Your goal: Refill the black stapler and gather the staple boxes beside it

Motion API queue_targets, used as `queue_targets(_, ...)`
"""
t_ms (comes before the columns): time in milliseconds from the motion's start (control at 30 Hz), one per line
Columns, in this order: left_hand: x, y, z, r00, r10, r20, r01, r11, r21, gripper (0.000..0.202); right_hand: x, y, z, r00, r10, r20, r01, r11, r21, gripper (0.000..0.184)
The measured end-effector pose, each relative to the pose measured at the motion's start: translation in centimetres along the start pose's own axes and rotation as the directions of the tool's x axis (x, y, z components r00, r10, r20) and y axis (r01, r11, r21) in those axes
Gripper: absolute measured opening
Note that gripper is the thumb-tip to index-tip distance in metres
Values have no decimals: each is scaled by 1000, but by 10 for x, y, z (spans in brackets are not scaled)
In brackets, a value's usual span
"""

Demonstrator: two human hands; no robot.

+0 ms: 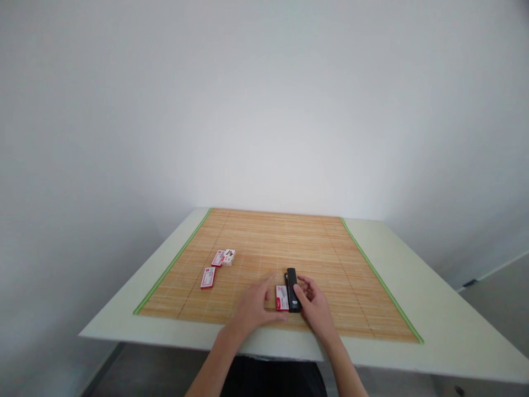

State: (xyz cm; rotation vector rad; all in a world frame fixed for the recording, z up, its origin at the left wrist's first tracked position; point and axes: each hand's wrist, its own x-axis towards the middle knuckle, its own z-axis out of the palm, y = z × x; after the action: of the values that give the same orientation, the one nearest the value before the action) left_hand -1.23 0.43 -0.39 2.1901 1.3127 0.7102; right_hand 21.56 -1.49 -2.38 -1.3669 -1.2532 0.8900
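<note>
A black stapler [292,290] lies lengthwise on the bamboo mat near its front edge. My right hand [316,309] grips it from the right, with the thumb on top and the fingers along its far side. Directly left of the stapler is a small red-and-white box [281,298], lying flat and close against it. My left hand [256,306] is open beside this box, thumb and fingers spread around its left side. Whether a fingertip touches the box I cannot tell.
The bamboo mat [281,237] with green edging covers much of the white table [413,264]. On its left lie two flat red-and-white boxes, one nearer [208,277] and one farther [217,258], plus a small white box [228,257] touching the farther one. A wall stands behind.
</note>
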Motion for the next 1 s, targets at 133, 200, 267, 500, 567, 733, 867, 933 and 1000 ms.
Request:
queue_targets(133,-27,-54,-49,952,-75,-297,129,977,168,60,-1,3,1,999,30,-17,-29,997,65,61)
queue_targets(200,-39,-87,-74,912,-96,-398,197,955,221,66,-2,2,2,1000,21,-12,-21,999,44,60)
queue_targets(267,-47,-115,-95,924,-119,-363,209,953,218,74,-3,0,2,1000,7,-4,-7,1000,9,58)
queue_targets(500,-42,-112,-116,961,-223,-161,230,973,22,61,-5,-4,2,1000,-22,17,23,998,-62,53)
queue_targets(567,-32,-83,-101,963,-239,-123,233,971,-59,64,-5,-3,2,1000,-26,17,27,996,-81,52)
queue_targets(733,1,-3,-45,999,-1,-45,-5,991,-130,61,-5,-2,1,998,-50,23,53,992,-119,53)
queue_targets(867,17,19,-20,994,98,44,-88,978,-187,66,-6,-2,1,997,-59,55,66,990,-127,54)
queue_targets(933,20,16,-17,991,118,69,-101,973,-207,68,-5,-3,0,996,-57,74,65,991,-117,56)
queue_targets(1000,20,10,-15,989,128,70,-110,970,-218,70,-5,-3,0,994,-57,91,66,992,-106,57)
